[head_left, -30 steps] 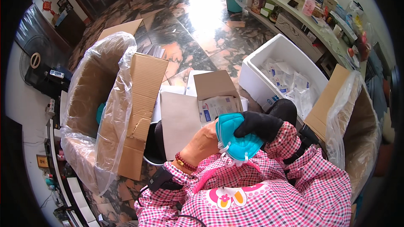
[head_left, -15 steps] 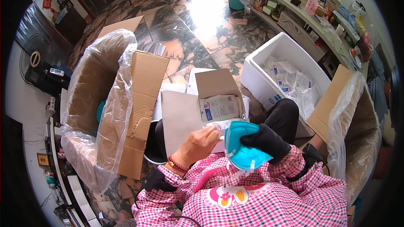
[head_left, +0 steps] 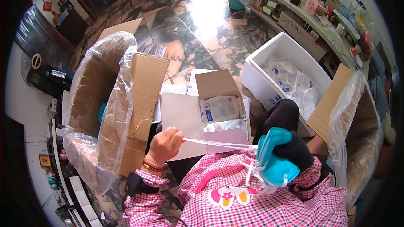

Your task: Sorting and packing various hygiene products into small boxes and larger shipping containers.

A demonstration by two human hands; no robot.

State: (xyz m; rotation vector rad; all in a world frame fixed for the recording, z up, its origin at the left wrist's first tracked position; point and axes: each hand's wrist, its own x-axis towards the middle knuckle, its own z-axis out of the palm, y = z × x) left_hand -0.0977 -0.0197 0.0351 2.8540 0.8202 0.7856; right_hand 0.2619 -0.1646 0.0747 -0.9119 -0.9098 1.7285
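Observation:
My left hand [head_left: 165, 143] is bare, with a red beaded bracelet at the wrist. Its fingers are closed on white elastic straps [head_left: 214, 143], which run taut across my lap to the masks. In a black glove, my right hand [head_left: 296, 150] grips a few turquoise cup-shaped face masks [head_left: 280, 169] stacked together, just above my checked apron. More white straps [head_left: 249, 172] dangle loose below them. Between my knees stands an open carton [head_left: 181, 120], its flaps folded out, with printed white packets [head_left: 221, 108] inside.
A big plastic-lined cardboard box [head_left: 141, 94] stands at my left, with something turquoise inside. A white foam box [head_left: 263, 82] of packets is ahead right. Another lined box [head_left: 332, 105] is at my right. Farther off are a cluttered shelf [head_left: 305, 10] and a teal bin [head_left: 235, 1].
My left hand has moved left, away from the masks, drawing the straps out into a long stretch. My right hand has shifted right and slightly down with the masks.

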